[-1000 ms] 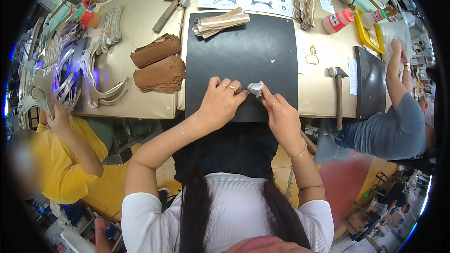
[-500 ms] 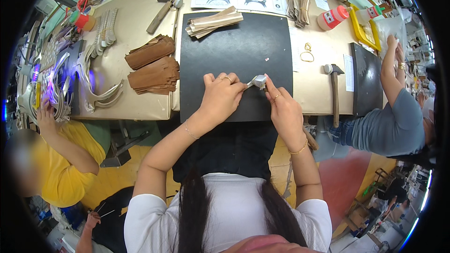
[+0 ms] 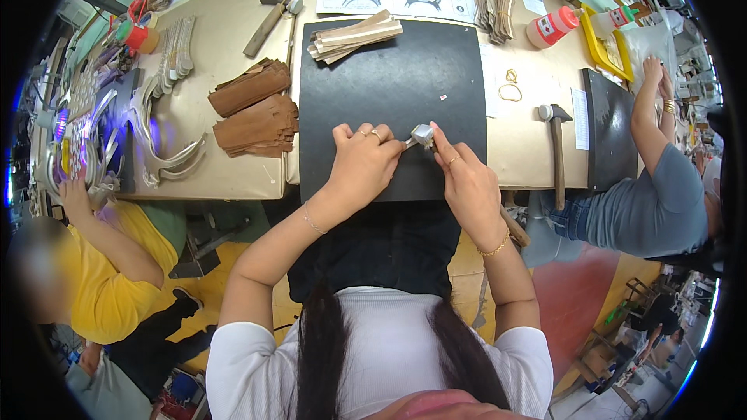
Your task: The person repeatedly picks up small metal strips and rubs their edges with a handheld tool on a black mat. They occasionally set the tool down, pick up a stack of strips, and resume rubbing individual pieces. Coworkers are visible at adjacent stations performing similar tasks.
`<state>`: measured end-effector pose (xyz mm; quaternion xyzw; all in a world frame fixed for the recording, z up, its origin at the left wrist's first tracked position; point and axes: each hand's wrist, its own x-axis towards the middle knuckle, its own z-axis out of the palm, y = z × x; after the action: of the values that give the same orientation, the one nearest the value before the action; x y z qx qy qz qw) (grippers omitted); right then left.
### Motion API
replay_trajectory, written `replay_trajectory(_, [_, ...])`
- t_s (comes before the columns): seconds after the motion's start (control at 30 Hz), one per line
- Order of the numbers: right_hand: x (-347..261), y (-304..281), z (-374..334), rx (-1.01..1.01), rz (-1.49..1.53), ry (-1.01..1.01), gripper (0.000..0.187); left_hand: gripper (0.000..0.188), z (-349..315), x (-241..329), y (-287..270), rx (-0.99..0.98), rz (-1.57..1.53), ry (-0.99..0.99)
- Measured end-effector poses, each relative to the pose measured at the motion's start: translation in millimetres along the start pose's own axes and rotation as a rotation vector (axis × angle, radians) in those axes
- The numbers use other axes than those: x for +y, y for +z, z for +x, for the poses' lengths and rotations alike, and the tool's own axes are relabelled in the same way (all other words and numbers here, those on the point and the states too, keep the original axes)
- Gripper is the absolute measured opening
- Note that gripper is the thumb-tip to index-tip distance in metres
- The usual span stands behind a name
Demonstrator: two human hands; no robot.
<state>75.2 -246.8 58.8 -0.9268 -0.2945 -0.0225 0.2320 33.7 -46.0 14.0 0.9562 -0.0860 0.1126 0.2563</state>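
Note:
Over the lower part of a black work mat (image 3: pixel 366 93), my two hands are close together. My left hand (image 3: pixel 364 157) is closed, its thumb and fingertips pinching a thin pale strip (image 3: pixel 408 142) whose exact kind is too small to tell. My right hand (image 3: pixel 471 185) is closed round a hammer, with the index finger stretched along it. The silver hammer head (image 3: pixel 422 135) sits over the end of the strip. Behind my right wrist the end of the wooden handle (image 3: pixel 516 229) shows; the rest is hidden by the hand.
Light strips (image 3: pixel 354 37) lie on the mat's far part. Brown leather pieces (image 3: pixel 257 126) are stacked at left, near a hammer (image 3: pixel 268 27). At right are another hammer (image 3: pixel 555 144), rubber bands (image 3: pixel 510 87) and a red-and-white bottle (image 3: pixel 552 26). Co-workers sit on both sides.
The hammer head and my right hand have shifted slightly left; my left hand has moved a little left too. A person in the lower left background has changed position.

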Motion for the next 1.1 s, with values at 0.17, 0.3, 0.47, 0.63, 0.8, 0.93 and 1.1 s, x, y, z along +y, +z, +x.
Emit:
replay_trajectory(0.17, [-8, 6, -2, 0.138, 0.135, -0.023, 0.049, 0.015, -6, 6, 3, 0.014, 0.169, 0.066])
replay_trajectory(0.3, [-6, 6, -3, -0.066, -0.049, 0.038, 0.049, 0.016, -7, -4, 0, -0.017, -0.109, -0.066])
replay_trajectory(0.47, [-7, 2, -2, 0.005, -0.007, -0.008, 0.046, 0.025, -13, 0, -1, -0.035, 0.047, 0.006])
replay_trajectory(0.63, [-13, 4, -4, 0.002, 0.001, 0.001, 0.045, 0.026, -19, 8, 2, 0.004, 0.232, 0.053])
replay_trajectory(0.8, [-9, 1, -4, -0.106, -0.094, 0.014, 0.045, 0.018, -16, -2, -4, -0.024, -0.131, -0.13])
replay_trajectory(0.93, [-11, -1, -2, -0.023, 0.007, -0.026, 0.045, 0.016, -19, 1, -3, -0.006, 0.098, 0.025])
replay_trajectory(1.1, [-16, 6, -3, 0.07, 0.087, -0.034, 0.046, 0.018, -22, 4, -3, -0.002, 0.179, 0.058])
